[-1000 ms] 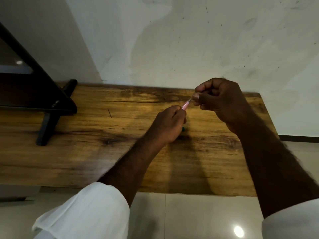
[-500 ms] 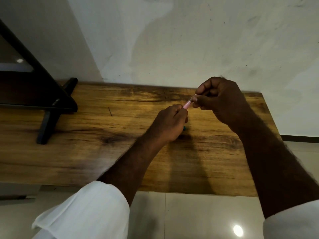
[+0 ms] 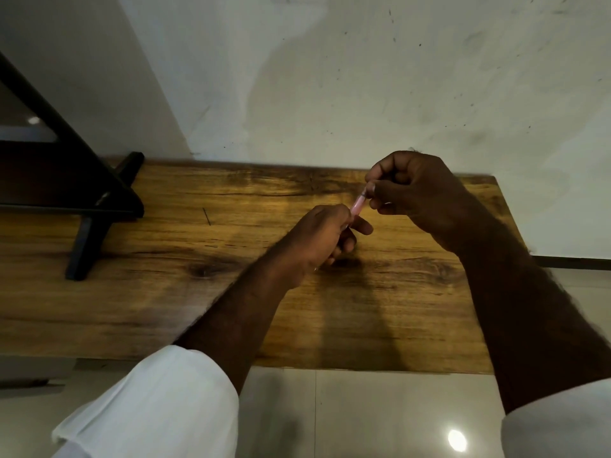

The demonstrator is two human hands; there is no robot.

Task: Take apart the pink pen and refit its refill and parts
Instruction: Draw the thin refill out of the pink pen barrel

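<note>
Both hands hold the pink pen (image 3: 358,203) above the middle right of the wooden table (image 3: 165,259). My left hand (image 3: 322,236) is closed around the lower part of the barrel, which is mostly hidden in the fist. My right hand (image 3: 413,193) pinches the upper end of the pen between thumb and forefinger. Only a short pink stretch shows between the two hands. Whether the refill or other parts are separated cannot be seen.
A black stand (image 3: 82,200) with a slanted frame sits on the table's left end. A thin dark mark or pin (image 3: 207,215) lies on the wood left of my hands. A white wall runs behind the table, and a tiled floor lies below its front edge.
My left hand's lower fingers have loosened and spread a little. The small green spot seen below that hand earlier is now hidden. My right hand stays pinched on the pen's end.
</note>
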